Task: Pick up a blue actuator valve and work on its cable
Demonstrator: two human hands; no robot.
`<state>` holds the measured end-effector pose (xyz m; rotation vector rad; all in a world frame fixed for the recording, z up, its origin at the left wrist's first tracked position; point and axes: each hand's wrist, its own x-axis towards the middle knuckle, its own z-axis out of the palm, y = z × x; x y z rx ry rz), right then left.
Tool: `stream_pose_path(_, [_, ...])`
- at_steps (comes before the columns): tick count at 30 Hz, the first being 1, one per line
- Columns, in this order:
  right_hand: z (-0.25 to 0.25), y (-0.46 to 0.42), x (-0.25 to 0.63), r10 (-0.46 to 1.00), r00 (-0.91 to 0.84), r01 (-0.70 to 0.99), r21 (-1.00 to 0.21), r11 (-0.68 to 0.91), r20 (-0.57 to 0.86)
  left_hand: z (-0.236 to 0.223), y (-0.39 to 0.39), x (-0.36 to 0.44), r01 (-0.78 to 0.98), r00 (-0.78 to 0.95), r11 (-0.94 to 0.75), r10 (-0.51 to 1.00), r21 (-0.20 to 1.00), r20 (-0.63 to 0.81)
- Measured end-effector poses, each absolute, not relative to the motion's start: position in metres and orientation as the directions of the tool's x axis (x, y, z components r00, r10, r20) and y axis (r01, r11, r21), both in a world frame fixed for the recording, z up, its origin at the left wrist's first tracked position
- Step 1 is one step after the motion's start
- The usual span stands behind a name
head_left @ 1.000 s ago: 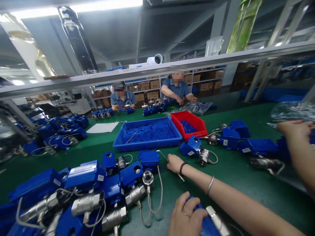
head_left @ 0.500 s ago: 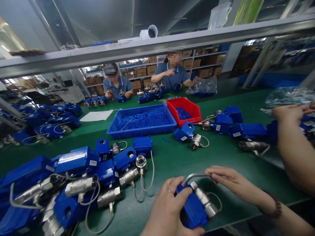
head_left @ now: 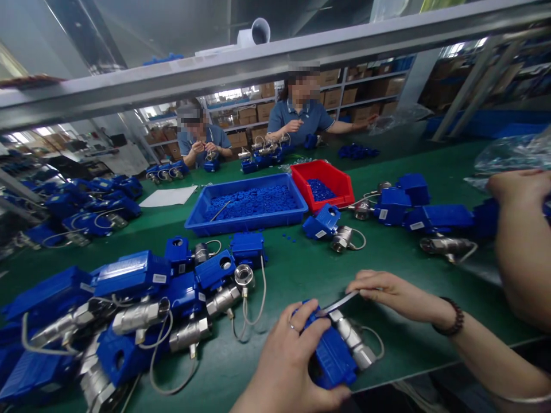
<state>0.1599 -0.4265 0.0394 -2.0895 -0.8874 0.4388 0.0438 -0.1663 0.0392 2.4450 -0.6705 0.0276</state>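
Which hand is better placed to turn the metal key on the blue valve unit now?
Right, probably. The right hand already pinches the key, whose tip meets the top of the unit. The left hand is wrapped around the unit, steadying it.

We are noting a blue actuator (head_left: pixel 329 358), silver valve body (head_left: pixel 355 344), green table (head_left: pixel 301 269), red bin (head_left: pixel 340 186), upper centre.

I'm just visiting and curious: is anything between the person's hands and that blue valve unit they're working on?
Nothing visible. The left hand grips the blue valve actuator directly, and the right hand presses a metal hex key onto its top, nothing between.
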Motion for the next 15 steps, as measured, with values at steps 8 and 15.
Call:
stream_pose_path(8, [0.067,-0.417,0.194,0.842,0.53,0.484,-0.78,-0.397,-0.099,0.038,-0.166,0.045,-0.498,0.86,-0.689,-0.468,0.527,0.202])
stream_pose_path(15, [0.033,-0.437,0.121,0.601,0.785,0.267,-0.792,-0.549,-0.151,0.031,-0.167,0.047,-0.525,0.849,-0.667,-0.458,0.528,0.265])
